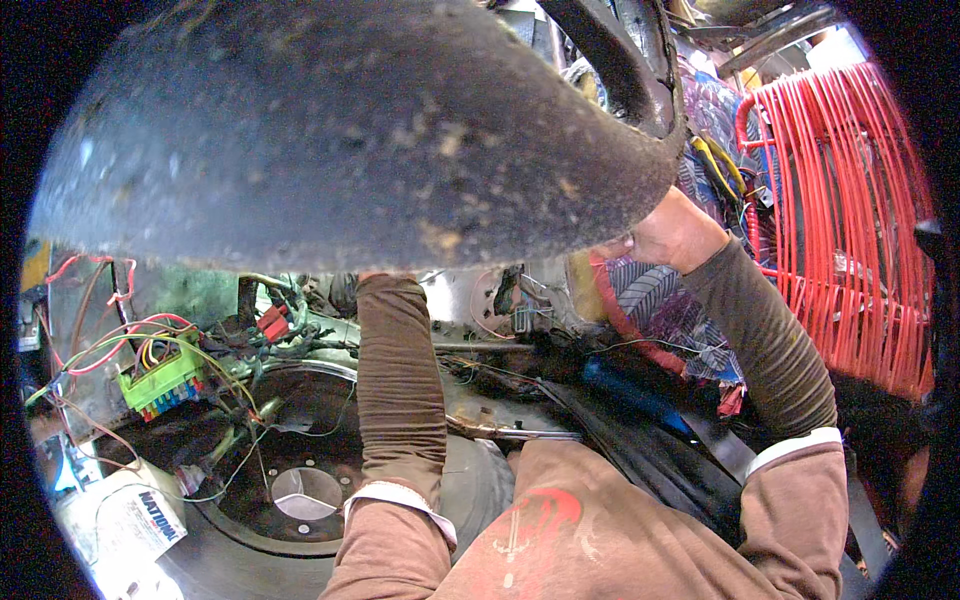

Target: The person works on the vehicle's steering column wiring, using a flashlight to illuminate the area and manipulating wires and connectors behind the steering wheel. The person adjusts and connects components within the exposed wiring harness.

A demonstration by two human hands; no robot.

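A large dark, scuffed curved panel point(400, 150) fills the upper middle, very close. My left forearm in a brown sleeve goes up behind its lower edge. Only a sliver of my left hand point(385, 274) shows there, its fingers hidden. At the panel's right end is my right hand point(668, 235), bent at the wrist. The panel covers most of its fingers, so I cannot tell what they hold. Between the two arms, behind the panel, loose thin wires point(525, 300) run along a pale metal surface.
A red corded chair point(850, 230) stands at the right. At the lower left lies a wheel point(305, 495), with a bright green connector block point(160, 380), tangled wires and a white box point(125, 520) beside it. A black strip point(630, 445) and blue object point(635, 395) lie right of my torso.
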